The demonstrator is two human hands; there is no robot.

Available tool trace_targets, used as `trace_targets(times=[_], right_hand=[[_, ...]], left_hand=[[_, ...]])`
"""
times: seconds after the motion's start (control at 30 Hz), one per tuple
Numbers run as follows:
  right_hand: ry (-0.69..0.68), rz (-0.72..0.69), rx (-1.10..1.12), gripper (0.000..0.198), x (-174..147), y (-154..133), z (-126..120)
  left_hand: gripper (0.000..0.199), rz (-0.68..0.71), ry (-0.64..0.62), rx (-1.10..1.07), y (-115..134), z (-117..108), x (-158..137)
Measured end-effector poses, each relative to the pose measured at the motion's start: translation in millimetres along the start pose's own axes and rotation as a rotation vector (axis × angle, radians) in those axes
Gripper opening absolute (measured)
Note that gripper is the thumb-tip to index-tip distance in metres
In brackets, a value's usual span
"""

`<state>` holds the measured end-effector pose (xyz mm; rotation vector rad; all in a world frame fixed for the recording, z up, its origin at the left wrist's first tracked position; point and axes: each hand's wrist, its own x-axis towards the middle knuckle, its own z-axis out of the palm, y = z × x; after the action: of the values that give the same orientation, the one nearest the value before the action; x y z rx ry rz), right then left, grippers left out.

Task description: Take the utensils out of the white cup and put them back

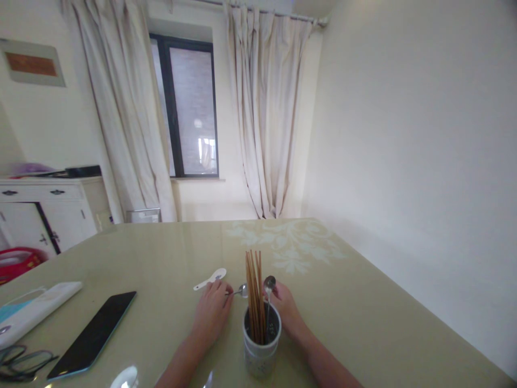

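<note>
Near the table's middle, my left hand (213, 306) is closed, with a small metal spoon (243, 290) at its fingertips, bowl pointing right. Just beyond that hand lies a white soup spoon (210, 279) with a patterned bowl. A pale patterned cup (262, 353) stands upright between my forearms. Several wooden chopsticks (254, 293) lean in it, along with a second metal spoon (269, 284), bowl up. My right hand (286, 308) is at the cup's far right side, by that spoon's bowl. Its fingertips are mostly hidden behind the spoon and cup.
On the left of the glossy table (161, 253) lie a black phone (95, 334), a long white device (40, 310) and a dark cable (26, 362). A shiny white object (125, 377) is cut off at the bottom edge. The wall (424, 161) borders the table's right side.
</note>
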<state>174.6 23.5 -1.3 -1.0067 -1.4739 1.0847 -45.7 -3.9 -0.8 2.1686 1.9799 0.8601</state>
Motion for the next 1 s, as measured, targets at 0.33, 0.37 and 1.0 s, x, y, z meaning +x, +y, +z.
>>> trace_targets(times=[0.33,0.37,1.0], right_hand=[[0.060,-0.075,0.012,0.043,-3.0,-14.0,-2.2],[0.115,-0.083,0.029,0.045,-0.9,-16.1,-6.4],[0.420,-0.191,0.627,0.040,-10.4,-71.4,-39.6]], left_hand=[[0.034,0.092,-0.016,-0.528,32.4,2.4,-8.0],[0.035,0.100,0.000,-0.505,27.5,1.4,-5.9],[0.036,-0.280,-0.042,0.364,-37.2,-10.7,5.2]])
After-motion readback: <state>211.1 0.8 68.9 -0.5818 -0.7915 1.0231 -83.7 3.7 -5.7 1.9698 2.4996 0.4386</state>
